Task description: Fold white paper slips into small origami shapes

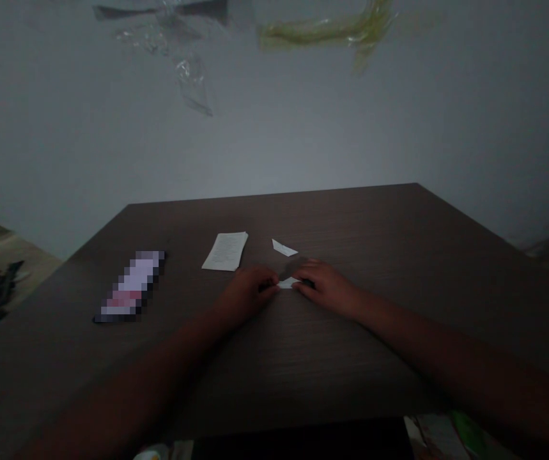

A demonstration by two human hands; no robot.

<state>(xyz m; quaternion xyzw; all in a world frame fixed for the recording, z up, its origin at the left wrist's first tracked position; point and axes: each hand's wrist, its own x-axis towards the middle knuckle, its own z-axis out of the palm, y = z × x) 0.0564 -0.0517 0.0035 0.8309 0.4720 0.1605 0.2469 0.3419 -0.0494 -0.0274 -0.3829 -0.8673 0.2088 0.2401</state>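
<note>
A small folded piece of white paper (286,283) is held low over the brown table, or on it, between my two hands. My left hand (250,289) pinches its left end between thumb and fingers. At its right end, my right hand (326,287) grips it the same way. Just beyond the hands lies a second folded paper piece (284,248), slim and pointed at its ends. Further left, a stack of printed paper sheets (226,251) rests flat near my left hand.
A phone with a blurred-out screen (133,284) lies on the left of the dark wooden table (360,223). Behind the table's far edge rises a pale wall (274,128) with clear tape (192,76) and yellow tape (317,33) stuck on it.
</note>
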